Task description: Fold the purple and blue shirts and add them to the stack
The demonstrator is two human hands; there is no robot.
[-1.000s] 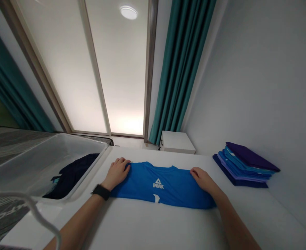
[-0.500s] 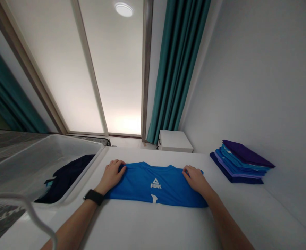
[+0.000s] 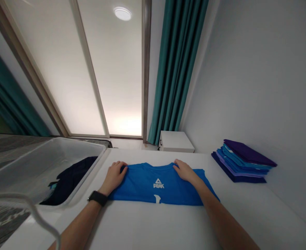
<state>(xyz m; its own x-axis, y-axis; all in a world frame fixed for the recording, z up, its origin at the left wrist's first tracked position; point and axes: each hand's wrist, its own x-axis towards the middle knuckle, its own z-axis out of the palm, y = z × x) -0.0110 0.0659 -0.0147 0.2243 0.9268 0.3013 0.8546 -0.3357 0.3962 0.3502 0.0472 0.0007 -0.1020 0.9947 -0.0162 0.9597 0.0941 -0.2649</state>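
A blue T-shirt [image 3: 142, 182] with a white PEAK print lies folded into a wide strip on the white table [image 3: 153, 225], its neckline at the far side. At the shirt's far left corner, my left hand [image 3: 116, 174] is closed, thumb and fingers pinching the shoulder edge. A dark watch [image 3: 98, 198] is on that wrist. My right hand [image 3: 185, 171] pinches the far edge just right of the neckline. The fabric right of this hand spreads flat, partly covered by my forearm. The fingertips of both hands are partly hidden.
A stack of folded clothes [image 3: 243, 165] in purple and blue sits at the right by the wall. On the left stands a translucent bin [image 3: 35, 156] with dark clothing [image 3: 73, 178] inside. A grey cable [image 3: 35, 215] crosses the lower left. A white cabinet [image 3: 177, 140] stands beyond the table.
My right hand has moved left along the shirt's far edge, from the right shoulder end to beside the neckline. The right sleeve end now lies uncovered. My left hand keeps its place on the shirt.
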